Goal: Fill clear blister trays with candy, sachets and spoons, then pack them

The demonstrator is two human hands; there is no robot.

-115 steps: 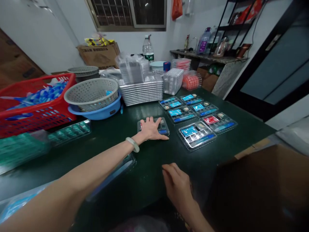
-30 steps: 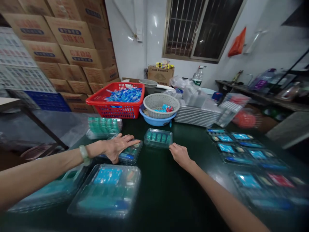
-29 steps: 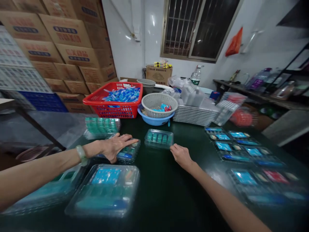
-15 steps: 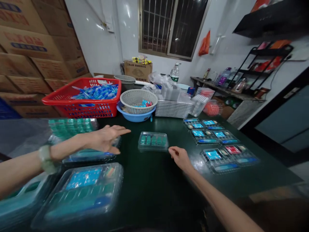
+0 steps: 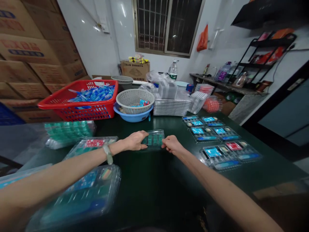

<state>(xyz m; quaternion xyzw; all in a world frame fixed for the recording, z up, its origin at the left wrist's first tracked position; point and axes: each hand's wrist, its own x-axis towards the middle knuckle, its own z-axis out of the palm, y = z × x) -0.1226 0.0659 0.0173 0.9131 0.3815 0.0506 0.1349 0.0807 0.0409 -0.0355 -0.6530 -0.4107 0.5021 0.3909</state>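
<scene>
In the head view a clear plastic case (image 5: 154,138) with several green pieces inside lies on the dark green table in front of me. My left hand (image 5: 135,141), with a pale bangle at the wrist, has thumb and fingers round its left end. At the opposite end my right hand (image 5: 172,144) is closed, its curled fingers pinching the case's right edge. Close to my left forearm lie packed cases (image 5: 106,190) holding blue packets, green pieces and long blue items. A stack of green-filled cases (image 5: 69,132) stands behind that arm.
Filled clear cases (image 5: 214,133) lie in rows on the right. Along the back stand a red basket (image 5: 94,111) of blue items, a grey colander (image 5: 135,96) in a blue basin (image 5: 134,117), and stacked clear trays (image 5: 171,106). Cardboard boxes (image 5: 31,48) rise at the left.
My left hand has moved right, from above the packed cases onto the left end of the green-filled case. My right hand stays at its right end, fingers now on the edge.
</scene>
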